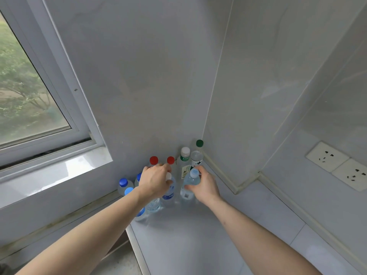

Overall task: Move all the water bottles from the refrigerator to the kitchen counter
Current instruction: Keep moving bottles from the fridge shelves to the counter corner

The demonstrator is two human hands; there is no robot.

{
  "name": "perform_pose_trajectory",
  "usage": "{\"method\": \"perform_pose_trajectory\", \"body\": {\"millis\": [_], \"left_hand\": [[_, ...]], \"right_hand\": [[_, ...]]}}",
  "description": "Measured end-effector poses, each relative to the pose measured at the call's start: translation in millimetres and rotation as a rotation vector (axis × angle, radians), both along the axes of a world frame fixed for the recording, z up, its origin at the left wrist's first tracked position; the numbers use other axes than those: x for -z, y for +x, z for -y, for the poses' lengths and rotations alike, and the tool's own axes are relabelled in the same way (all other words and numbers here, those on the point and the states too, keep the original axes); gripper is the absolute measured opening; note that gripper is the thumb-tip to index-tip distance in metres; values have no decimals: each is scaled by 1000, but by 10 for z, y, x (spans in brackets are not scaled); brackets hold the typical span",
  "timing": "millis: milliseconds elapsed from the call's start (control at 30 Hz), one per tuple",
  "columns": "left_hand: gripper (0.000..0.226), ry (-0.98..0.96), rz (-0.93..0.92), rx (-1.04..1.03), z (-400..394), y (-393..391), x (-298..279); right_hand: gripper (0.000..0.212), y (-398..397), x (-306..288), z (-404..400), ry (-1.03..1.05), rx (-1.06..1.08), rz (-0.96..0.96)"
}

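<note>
Both hands on bottles at the far corner of the counter (198, 245), all bottles upright, long axis vertical, caps up toward cam.

L hand (155, 183): fingers curled over the top of a white-cap bottle (169, 192) w/ blue label; cap pokes out between thumb and fingers. Bottle base on counter, can't tell if fully seated. Just under the L wrist, a clear bottle (153, 204), cap hidden by the hand.

R hand (205, 187): wrapped round the body of a light-blue-cap bottle (190, 184), thumb on near side, fingers on far side. Bottle stands vertical, base on or right at the counter surface, can't tell which.

Beyond L hand fingertips, vs wall: two red-cap bottles (154, 160), bodies mostly blocked by the hand. Beyond R hand: white-cap bottle w/ green label (184, 161), and green-cap bottle (198, 151) tucked in the corner, touching or nearly touching each other.

Left of L forearm: blue-cap bottles (123, 185) clustered near counter edge, one more blue cap partly hidden under the forearm lower down.

Misc: window (29, 86) far left of L arm; wall outlets (337, 167) right of R arm.
</note>
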State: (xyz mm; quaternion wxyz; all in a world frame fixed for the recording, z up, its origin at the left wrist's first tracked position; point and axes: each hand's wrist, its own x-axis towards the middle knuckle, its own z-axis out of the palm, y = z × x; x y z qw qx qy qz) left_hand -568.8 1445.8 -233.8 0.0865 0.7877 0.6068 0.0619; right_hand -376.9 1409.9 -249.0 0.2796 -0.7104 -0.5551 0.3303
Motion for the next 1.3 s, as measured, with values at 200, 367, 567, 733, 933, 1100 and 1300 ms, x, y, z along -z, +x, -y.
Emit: {"method": "perform_pose_trajectory", "body": {"millis": [200,367,567,733,933,1100,1300], "left_hand": [[26,43,16,-19,9,-70,42],[28,43,40,-64,24,-17,56],[27,73,46,-76,63,27,63],[40,61,20,-66,126,17,54],[42,128,116,-37,317,-82,35],[57,74,81,22,548,-173,52],[49,96,211,26,939,-222,-54]], "right_hand": [[40,-199,90,-186,-32,-32,17],[37,-273,164,-269,-11,-60,16],[31,-287,152,-344,-16,-93,-22],[50,-268,36,-310,-57,-123,-3],[62,-166,9,-116,-49,-134,-4],[75,-78,-43,191,-56,-177,25],[68,111,-304,793,-22,-172,-22]]}}
